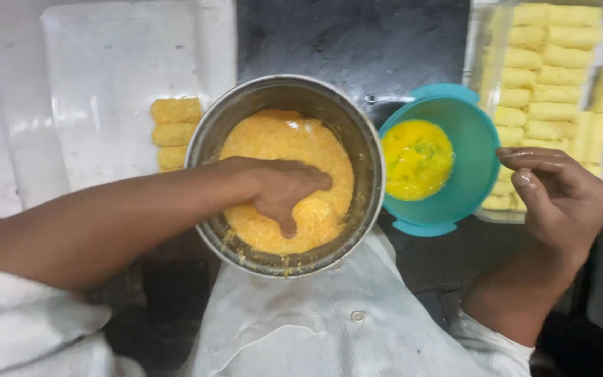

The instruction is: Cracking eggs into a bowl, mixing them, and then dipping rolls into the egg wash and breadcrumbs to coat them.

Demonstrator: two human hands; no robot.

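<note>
Two hands worked at frame centre. Left hand [284, 192] was pressed into orange crumbs [294, 139] inside the steel pot [361, 132], fingers curled; what they pinched was hidden. Right hand [560, 195] hovered wet, loosely curled, holding nothing, beside the teal bowl [472, 139] of egg [417, 159]. Three coated rolls [174, 132] lay left.

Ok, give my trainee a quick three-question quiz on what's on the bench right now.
1. True or false: the left hand is pressed into the orange crumbs inside the steel bowl.
2. What does the teal bowl hold? A) yellow beaten liquid B) crumbs C) nothing
3. Which side of the steel bowl do the crumb-coated rolls lie on, seen in the picture?

Key: 1 true. 2 A. 3 Left, on the white tray; the plain pale rolls lie right, beyond the empty right hand.
</note>
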